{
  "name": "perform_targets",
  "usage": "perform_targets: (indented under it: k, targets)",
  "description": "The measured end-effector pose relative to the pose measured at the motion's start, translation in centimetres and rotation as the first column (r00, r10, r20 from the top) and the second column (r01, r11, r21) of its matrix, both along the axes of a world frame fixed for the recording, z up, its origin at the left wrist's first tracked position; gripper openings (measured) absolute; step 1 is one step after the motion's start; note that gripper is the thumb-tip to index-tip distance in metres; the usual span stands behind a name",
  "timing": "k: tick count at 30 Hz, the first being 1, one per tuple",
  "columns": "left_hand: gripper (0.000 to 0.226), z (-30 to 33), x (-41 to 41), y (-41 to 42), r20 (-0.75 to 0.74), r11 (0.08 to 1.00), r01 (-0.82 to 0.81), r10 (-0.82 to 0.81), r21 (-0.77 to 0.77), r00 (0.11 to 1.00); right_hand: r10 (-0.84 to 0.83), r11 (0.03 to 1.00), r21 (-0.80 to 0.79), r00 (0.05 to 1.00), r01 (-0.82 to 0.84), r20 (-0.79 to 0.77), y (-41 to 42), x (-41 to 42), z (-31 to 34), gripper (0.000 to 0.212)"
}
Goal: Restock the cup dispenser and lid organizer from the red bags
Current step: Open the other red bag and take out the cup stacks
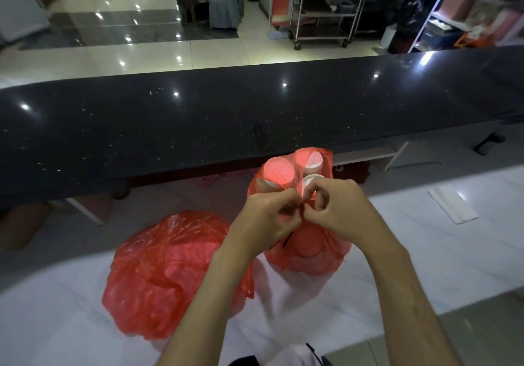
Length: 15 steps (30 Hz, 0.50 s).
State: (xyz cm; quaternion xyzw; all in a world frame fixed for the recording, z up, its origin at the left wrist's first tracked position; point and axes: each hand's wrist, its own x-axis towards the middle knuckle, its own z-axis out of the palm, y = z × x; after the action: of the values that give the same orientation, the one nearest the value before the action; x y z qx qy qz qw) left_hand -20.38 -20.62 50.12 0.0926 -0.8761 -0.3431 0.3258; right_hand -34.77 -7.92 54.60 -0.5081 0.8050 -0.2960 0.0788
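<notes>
I see the tied bag (pixel 306 255) standing upright on the white desk (pixel 425 252), right in front of me, with white cups (pixel 279 171) showing through its stretched red plastic at the top. Its knot (pixel 302 209) sits between my two hands. My left hand (pixel 266 218) has its fingers curled in and pinches the knot from the left; my right hand (pixel 337 209) is curled the same way and pinches the twisted red plastic from the right, so both hands grip the same tie, fingertips nearly touching. Just beside this bag, to the left and nearer me, lies a second bag (pixel 173 275), red too, slumped and crumpled on the desk; I cannot tell what is inside it. A folded white sheet (pixel 452 205) lies on the desk well to the right. Beyond the bags runs a long black counter (pixel 198 122), and behind it a glossy tiled floor with a metal cart (pixel 326 8).
</notes>
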Motion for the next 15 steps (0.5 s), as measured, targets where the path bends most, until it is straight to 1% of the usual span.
perform_targets:
  k: [2,4,6,8,10,11,13,15]
  targets:
    - [0.008,0.0,0.1,0.1,0.007,0.998,-0.005,0.006,-0.055,1.000,-0.013,0.999,0.053,1.000,0.013,-0.017,-0.1,0.1,0.4,0.017]
    - [0.007,-0.1,0.1,0.0,-0.001,0.998,-0.011,0.011,-0.057,1.000,-0.028,0.998,0.055,1.000,0.028,0.006,-0.1,0.1,0.4,0.016]
    - [0.009,-0.4,0.1,-0.1,-0.020,0.999,-0.027,0.028,0.043,0.999,-0.036,0.999,0.004,0.994,0.036,0.101,0.1,-0.1,0.1,0.016]
    - [0.009,-0.9,0.1,-0.1,-0.028,0.978,-0.048,0.055,0.202,0.998,-0.027,0.999,-0.031,0.982,0.033,0.187,0.4,-0.2,-0.2,0.018]
    - [0.008,-1.3,0.0,0.1,-0.027,0.946,-0.053,0.065,0.321,0.998,-0.021,0.997,-0.064,0.974,0.037,0.225,0.6,-0.2,-0.6,0.019]
    - [0.008,-1.4,-0.1,0.3,-0.026,0.940,-0.052,0.064,0.338,0.998,-0.025,0.995,-0.084,0.973,0.046,0.231,0.6,-0.1,-0.7,0.019]
    - [0.010,-1.3,-0.3,0.6,-0.017,0.952,-0.046,0.053,0.303,0.998,-0.040,0.992,-0.110,0.973,0.066,0.227,0.6,0.1,-0.9,0.020]
    - [0.010,-1.2,-0.4,0.7,-0.008,0.973,-0.042,0.045,0.226,0.999,-0.047,0.991,-0.114,0.978,0.072,0.205,0.6,0.2,-1.0,0.021]
